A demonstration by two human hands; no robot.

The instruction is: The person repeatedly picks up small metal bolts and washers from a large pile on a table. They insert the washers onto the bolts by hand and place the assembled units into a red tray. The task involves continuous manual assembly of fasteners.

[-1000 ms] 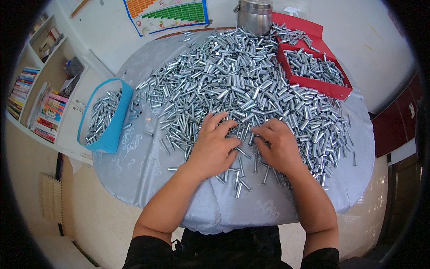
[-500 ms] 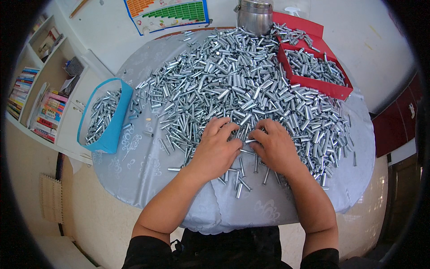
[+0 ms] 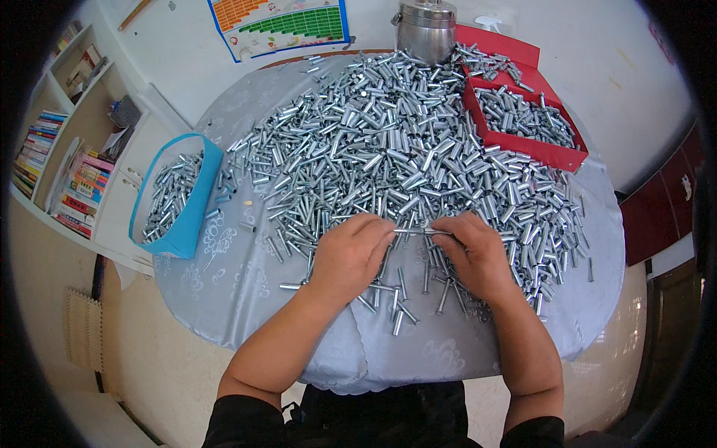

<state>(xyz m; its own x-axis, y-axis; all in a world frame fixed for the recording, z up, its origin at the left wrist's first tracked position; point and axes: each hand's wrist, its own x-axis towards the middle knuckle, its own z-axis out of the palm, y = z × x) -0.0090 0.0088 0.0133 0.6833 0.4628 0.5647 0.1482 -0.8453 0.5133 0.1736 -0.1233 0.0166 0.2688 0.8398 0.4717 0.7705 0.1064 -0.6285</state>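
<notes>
My left hand [image 3: 352, 252] and my right hand [image 3: 478, 255] face each other over the near edge of a large heap of silvery metal bolts and tube-shaped sleeves [image 3: 403, 142]. Both are closed in a pinch. Between their fingertips a thin metal bolt [image 3: 413, 231] lies level, its left end in my left fingers and its right end in my right. Whether it is one piece or two set end to end, I cannot tell. Several loose bolts [image 3: 399, 306] with flat heads lie on the cloth between my forearms.
A light blue box [image 3: 200, 196] of metal pieces stands at the left. At the back right, a red box [image 3: 534, 152] holds more, beside a steel pot [image 3: 426, 33]. A grey patterned cloth [image 3: 224, 299] covers the round table. Bookshelves [image 3: 67, 142] stand far left.
My hands have drawn slightly apart and back from the heap, where their fingers were among the pieces. A thin bolt now spans between them.
</notes>
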